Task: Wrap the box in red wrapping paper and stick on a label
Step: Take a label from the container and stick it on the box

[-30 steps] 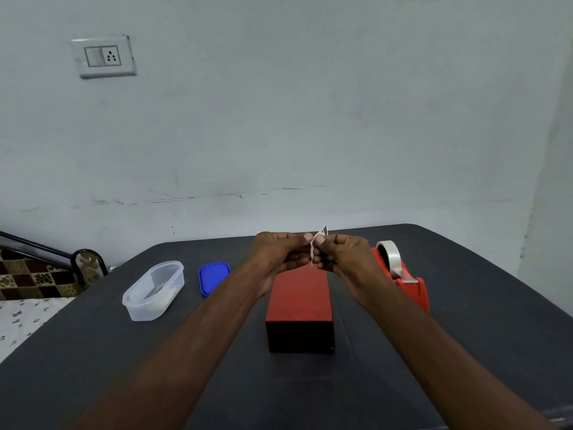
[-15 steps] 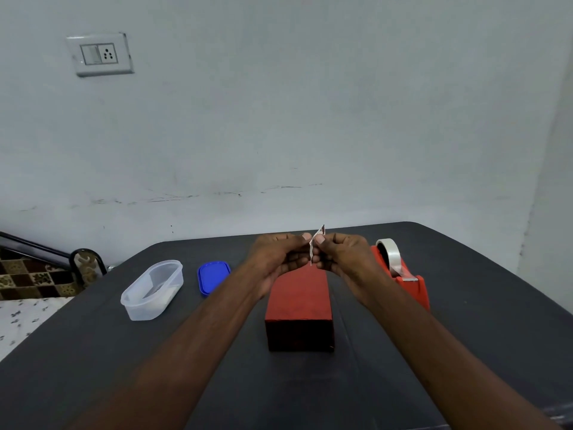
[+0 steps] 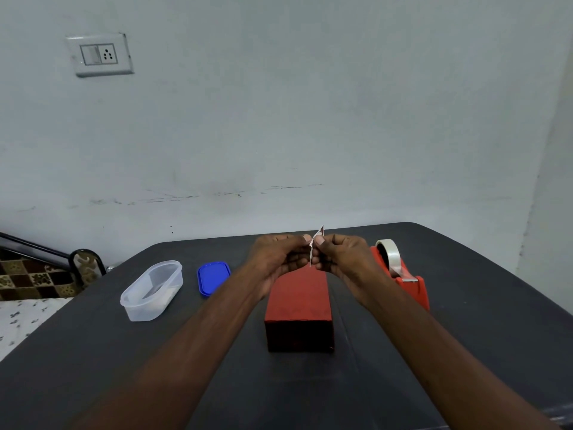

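At the left of the dark table [image 3: 465, 352] stands a clear oval plastic container [image 3: 152, 290], open at the top, and just to its right lies its blue lid [image 3: 213, 277], flat on the surface and apart from the tub. At right centre sits a red tape dispenser [image 3: 406, 283] carrying a roll of clear tape [image 3: 389, 254]; the right forearm crosses in front of its lower left part. In the middle of the frame the box [image 3: 299, 308] lies lengthwise on the table, already covered in red paper, its top face a brighter red and its near end in shadow; its far end is hidden behind the two hands. Above that far end the left hand [image 3: 276, 259] and the right hand [image 3: 344, 259] meet, each with fingers curled, pinching between thumb and fingertips a small white label [image 3: 315, 243] held on edge, with a dark reddish corner sticking up above the thumbs. Both forearms reach in from the bottom of the frame. The table top is dark grey with a rounded far edge. Behind it rises a pale, scuffed wall, with a white switch and socket plate [image 3: 99, 54] in the upper left, and a patterned cloth [image 3: 34, 277] at the left edge.
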Demonstrator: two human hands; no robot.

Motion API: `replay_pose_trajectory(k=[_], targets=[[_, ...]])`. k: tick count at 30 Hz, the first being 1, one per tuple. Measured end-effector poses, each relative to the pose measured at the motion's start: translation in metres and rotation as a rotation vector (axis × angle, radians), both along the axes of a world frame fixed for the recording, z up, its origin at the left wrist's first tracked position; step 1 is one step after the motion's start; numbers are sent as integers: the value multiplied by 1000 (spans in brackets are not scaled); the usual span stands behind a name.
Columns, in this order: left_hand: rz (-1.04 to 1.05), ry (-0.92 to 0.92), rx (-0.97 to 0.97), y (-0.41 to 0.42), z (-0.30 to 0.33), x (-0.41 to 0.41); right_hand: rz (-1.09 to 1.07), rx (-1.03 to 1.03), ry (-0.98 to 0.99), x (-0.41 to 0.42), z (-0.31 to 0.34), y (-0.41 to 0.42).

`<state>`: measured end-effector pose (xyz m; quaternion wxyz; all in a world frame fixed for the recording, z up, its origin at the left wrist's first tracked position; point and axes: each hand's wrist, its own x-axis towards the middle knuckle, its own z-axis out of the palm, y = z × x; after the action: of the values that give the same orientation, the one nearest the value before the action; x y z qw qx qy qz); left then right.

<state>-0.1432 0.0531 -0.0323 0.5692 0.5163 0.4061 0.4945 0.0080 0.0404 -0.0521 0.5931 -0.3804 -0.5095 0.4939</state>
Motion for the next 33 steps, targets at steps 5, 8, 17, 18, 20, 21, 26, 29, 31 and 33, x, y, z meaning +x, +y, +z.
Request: replay_pose_trajectory(k=[5,8,17,18,20,21,26,29,31,33], targets=[[23,19,11,0,-1,2,-9,-10,3,0,0,0],[15,20,23,0,-3,3,-1,-19,21,1,-1,0],[34,-9,31,-2,-9,9,68,-46,94,1,0,0],[43,-7,36,-2,-9,9,72,-49,99,1,0,0],[53,1,49,-1,-9,10,70,-55,111,1,0,1],[52,3,56,-2,-8,10,68,-59,116,2,1,1],[39,18,64,-2,-6,6,72,-73,121,3,0,2],[14,5,48,-2,-3,5,72,-70,118,2,1,1],[-6,-3,48,-4,-1,5,70,-68,118,2,1,1],[-13,-6,48,-4,-1,4,70,-67,114,2,1,1]])
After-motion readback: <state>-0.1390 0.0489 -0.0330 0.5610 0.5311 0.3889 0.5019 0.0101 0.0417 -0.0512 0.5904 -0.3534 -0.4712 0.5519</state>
